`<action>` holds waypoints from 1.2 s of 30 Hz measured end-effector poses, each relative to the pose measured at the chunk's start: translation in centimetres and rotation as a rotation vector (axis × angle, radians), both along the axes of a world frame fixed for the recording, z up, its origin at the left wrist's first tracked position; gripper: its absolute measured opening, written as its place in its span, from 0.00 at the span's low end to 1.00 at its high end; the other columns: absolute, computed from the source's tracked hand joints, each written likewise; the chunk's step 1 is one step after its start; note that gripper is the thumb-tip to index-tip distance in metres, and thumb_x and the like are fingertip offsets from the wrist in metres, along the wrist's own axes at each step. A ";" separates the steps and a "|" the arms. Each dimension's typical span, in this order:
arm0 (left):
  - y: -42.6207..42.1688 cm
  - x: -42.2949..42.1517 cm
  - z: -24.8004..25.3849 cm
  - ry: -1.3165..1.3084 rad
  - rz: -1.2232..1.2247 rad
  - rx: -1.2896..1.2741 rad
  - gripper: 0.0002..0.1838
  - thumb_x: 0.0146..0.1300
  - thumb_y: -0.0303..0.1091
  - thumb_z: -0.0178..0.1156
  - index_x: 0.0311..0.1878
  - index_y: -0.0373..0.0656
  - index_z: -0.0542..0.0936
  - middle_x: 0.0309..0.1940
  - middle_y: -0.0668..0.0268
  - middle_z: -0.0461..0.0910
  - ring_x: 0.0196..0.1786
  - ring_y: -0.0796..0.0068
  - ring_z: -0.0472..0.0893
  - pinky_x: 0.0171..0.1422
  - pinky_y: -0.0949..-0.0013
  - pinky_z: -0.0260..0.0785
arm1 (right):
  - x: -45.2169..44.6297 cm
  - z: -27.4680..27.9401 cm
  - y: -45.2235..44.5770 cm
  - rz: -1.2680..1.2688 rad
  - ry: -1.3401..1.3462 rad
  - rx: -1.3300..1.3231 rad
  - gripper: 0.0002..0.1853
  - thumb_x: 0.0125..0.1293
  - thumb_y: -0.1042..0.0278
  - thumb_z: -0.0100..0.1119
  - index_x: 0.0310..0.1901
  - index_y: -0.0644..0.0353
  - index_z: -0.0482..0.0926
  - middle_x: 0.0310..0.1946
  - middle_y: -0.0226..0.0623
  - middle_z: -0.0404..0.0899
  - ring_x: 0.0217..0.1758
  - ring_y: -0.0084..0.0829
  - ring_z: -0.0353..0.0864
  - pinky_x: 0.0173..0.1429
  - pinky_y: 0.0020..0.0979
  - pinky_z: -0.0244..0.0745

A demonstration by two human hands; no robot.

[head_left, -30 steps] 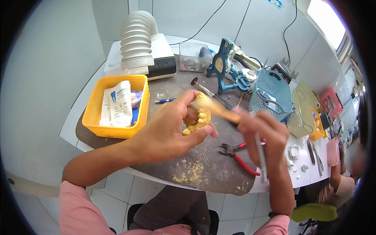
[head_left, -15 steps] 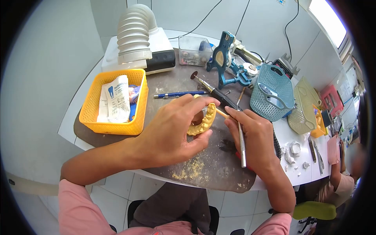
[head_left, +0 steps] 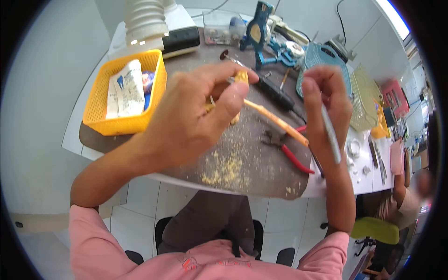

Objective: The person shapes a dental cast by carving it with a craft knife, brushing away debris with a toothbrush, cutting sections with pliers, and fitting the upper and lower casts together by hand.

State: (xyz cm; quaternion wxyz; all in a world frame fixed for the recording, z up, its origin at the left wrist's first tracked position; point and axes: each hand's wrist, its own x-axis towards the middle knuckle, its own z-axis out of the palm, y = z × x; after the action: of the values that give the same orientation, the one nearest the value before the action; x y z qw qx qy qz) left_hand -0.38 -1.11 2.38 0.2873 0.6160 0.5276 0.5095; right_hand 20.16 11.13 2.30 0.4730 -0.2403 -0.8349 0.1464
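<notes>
My left hand (head_left: 186, 114) is closed around a yellow dental cast (head_left: 241, 77), held above the bench; fingers and thumb cover most of it. A thin orange-handled tool (head_left: 277, 120) slants from beside the left thumb toward the lower right; whether that hand grips it or it lies on the bench, I cannot tell. My right hand (head_left: 329, 107), blurred and raised, has its fingers curled round a silver metal rod-like tool (head_left: 331, 135). Red-handled pliers (head_left: 294, 156) lie on the bench between the hands. Yellow shavings (head_left: 226, 170) are scattered below the cast.
A yellow basket (head_left: 123, 126) with packets stands left, near a white hose unit (head_left: 145, 21). A black handpiece (head_left: 275, 93), a blue articulator (head_left: 256, 35) and a blue basket (head_left: 317, 53) stand behind. White plaster bits (head_left: 353, 148) lie right. Another person (head_left: 401, 200) sits far right.
My right hand has moved up and right, away from the cast, with the metal tool. The orange tool now shows at length, and the pliers are uncovered. The view has tilted down.
</notes>
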 end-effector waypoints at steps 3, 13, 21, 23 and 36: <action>-1.6 0.0 0.5 0.370 0.125 0.217 0.13 0.66 0.31 0.57 0.50 0.37 0.83 0.29 0.70 0.75 0.32 0.83 0.69 0.38 0.75 0.64 | 0.6 1.2 0.0 0.079 0.034 -0.089 0.08 0.71 0.66 0.66 0.44 0.60 0.81 0.33 0.25 0.77 0.33 0.15 0.76 0.35 0.21 0.72; -8.7 -0.5 -4.7 0.633 0.313 0.172 0.16 0.53 0.26 0.69 0.46 0.41 0.82 0.25 0.67 0.74 0.37 0.67 0.73 0.43 0.64 0.69 | 0.3 3.5 -1.2 0.109 -0.456 -0.048 0.07 0.69 0.73 0.63 0.44 0.67 0.83 0.34 0.38 0.82 0.34 0.29 0.81 0.42 0.30 0.79; -8.6 -1.2 -6.7 0.528 0.367 0.216 0.16 0.53 0.27 0.73 0.46 0.43 0.83 0.29 0.67 0.77 0.40 0.67 0.74 0.48 0.64 0.69 | -2.1 0.9 -0.4 -0.112 -0.856 0.137 0.13 0.64 0.72 0.65 0.49 0.65 0.83 0.35 0.43 0.84 0.35 0.39 0.81 0.46 0.40 0.76; -8.5 -1.4 -7.0 0.529 0.376 0.212 0.17 0.53 0.28 0.74 0.47 0.44 0.84 0.31 0.66 0.78 0.41 0.66 0.75 0.50 0.62 0.69 | -1.4 0.4 -0.6 -0.129 -0.645 0.350 0.13 0.63 0.71 0.65 0.48 0.64 0.84 0.41 0.44 0.84 0.39 0.45 0.83 0.47 0.42 0.78; -8.7 -2.9 -8.5 0.203 0.423 0.509 0.26 0.76 0.53 0.51 0.53 0.36 0.80 0.46 0.56 0.84 0.53 0.57 0.80 0.60 0.58 0.71 | 2.4 1.8 -5.5 -0.022 -1.081 0.168 0.28 0.53 0.78 0.65 0.59 0.61 0.80 0.57 0.40 0.79 0.53 0.42 0.79 0.52 0.41 0.78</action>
State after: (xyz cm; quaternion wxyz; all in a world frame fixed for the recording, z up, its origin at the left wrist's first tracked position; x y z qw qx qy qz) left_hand -3.28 -9.80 -6.15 -0.0414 0.5926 0.5257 0.6089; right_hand 22.55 5.61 4.06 -0.0043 -0.2512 -0.9654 -0.0701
